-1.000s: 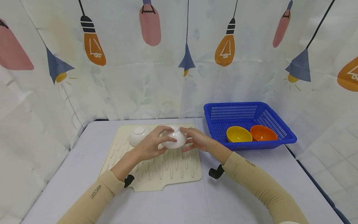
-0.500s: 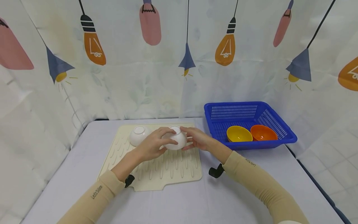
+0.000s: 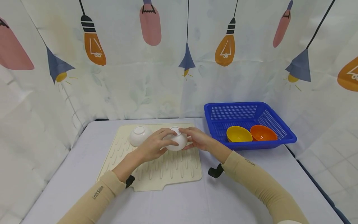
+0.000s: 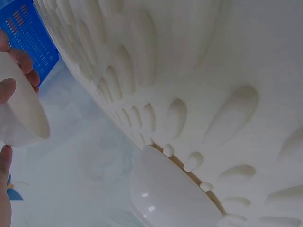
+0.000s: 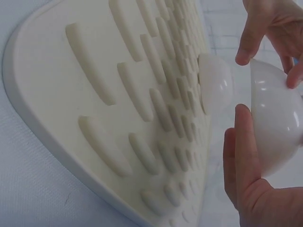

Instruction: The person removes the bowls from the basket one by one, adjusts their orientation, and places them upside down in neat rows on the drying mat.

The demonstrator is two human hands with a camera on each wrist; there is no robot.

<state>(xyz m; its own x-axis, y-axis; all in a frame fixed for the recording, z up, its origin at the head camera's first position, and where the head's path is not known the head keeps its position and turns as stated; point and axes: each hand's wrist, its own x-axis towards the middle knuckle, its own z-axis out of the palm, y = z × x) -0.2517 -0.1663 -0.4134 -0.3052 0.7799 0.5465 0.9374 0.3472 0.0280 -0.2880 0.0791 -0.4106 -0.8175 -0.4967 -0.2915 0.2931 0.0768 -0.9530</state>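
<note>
A white bowl [image 3: 176, 142], turned upside down, hangs a little above the far part of the cream ribbed mat [image 3: 156, 169]. My left hand [image 3: 152, 146] grips its left side, with fingers curled over its base. My right hand [image 3: 197, 139] holds its right side. In the right wrist view, the thumb [image 5: 246, 146] and the fingers lie round the bowl [image 5: 277, 113], which is clear of the mat [image 5: 118, 94]. A second white bowl [image 3: 139, 135] lies upside down on the mat just left of my left hand; it also shows as the second bowl [image 4: 170, 194] in the left wrist view.
A blue basket [image 3: 277, 123] stands at the right rear of the grey table, holding a yellow bowl [image 3: 238, 133] and an orange bowl [image 3: 263, 133]. Printed curtains close in the table at the back and both sides.
Both hands have lowered the held bowl slightly toward the mat and kept their hold. The second bowl and the basket have not moved.
</note>
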